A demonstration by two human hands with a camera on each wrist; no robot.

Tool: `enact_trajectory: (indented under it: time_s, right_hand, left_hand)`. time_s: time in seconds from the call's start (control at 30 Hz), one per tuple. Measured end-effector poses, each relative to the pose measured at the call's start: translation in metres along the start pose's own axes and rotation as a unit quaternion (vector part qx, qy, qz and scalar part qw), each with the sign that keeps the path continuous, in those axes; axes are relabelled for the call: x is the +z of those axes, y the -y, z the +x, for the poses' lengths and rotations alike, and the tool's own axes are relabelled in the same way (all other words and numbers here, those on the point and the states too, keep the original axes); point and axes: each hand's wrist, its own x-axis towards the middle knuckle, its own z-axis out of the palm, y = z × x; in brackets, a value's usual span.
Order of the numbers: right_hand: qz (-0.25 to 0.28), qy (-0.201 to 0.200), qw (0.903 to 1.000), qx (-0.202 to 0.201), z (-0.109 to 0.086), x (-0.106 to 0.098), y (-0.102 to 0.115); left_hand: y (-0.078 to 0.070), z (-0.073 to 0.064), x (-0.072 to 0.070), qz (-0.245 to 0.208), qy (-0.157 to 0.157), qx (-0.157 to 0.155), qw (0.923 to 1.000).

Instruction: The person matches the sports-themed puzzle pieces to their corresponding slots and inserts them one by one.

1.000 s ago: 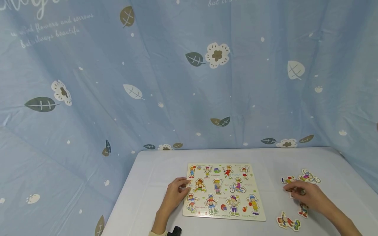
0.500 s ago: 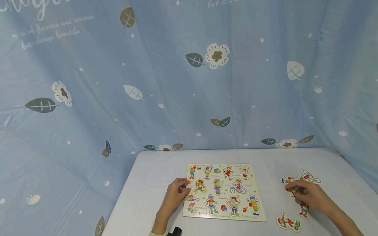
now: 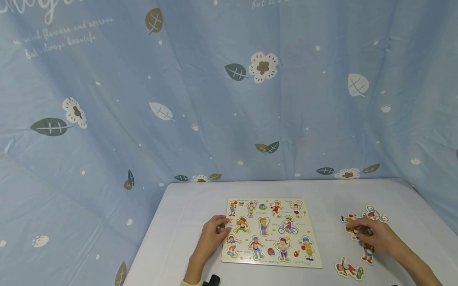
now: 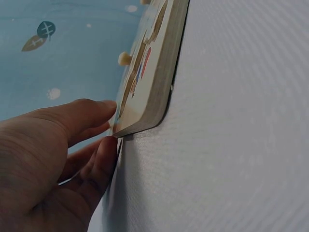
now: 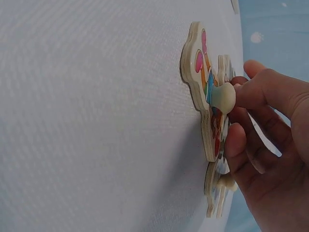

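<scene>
A wooden knob puzzle board [image 3: 268, 243] lies on the table, with pictures of children at sports. My left hand [image 3: 214, 232] pinches its left edge. In the left wrist view the left hand [image 4: 63, 145] has fingertips on top of the board [image 4: 157, 92] and the thumb at its side. My right hand [image 3: 375, 236] hovers low over loose puzzle pieces. In the right wrist view the right hand [image 5: 270, 125] has a forefinger right at the pale knob of a puzzle piece [image 5: 195, 79], with the thumb apart. Its palm side partly hides other pieces.
A skateboarder piece [image 3: 350, 269] lies nearer the front. A bicycle piece [image 3: 373, 213] and another figure piece [image 3: 348, 217] lie beyond the right hand. White cloth covers the table [image 3: 193, 198], and a blue printed curtain [image 3: 214, 99] hangs behind it.
My right hand has shifted slightly to the right, and more of the piece under its fingertips shows. The left hand and the board stay where they were.
</scene>
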Motion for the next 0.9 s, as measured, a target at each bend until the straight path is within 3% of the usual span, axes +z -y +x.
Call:
enact_trajectory:
  time_s: [0.3, 0.6, 0.9]
  right_hand:
    - [0.009, 0.002, 1.0, 0.004, 0.0002, -0.0007, 0.0008]
    - [0.017, -0.012, 0.9997, -0.015, 0.0017, 0.0012, 0.0007]
    - [0.032, -0.023, 0.9986, -0.035, 0.0021, 0.0038, 0.0029]
  left_hand:
    - [0.0004, 0.0005, 0.0004, 0.005, 0.005, -0.016, 0.9998]
    - [0.0005, 0.0003, -0.0001, 0.009, -0.002, 0.003, 1.0]
    - [0.0002, 0.0002, -0.0004, 0.004, 0.002, 0.002, 1.0]
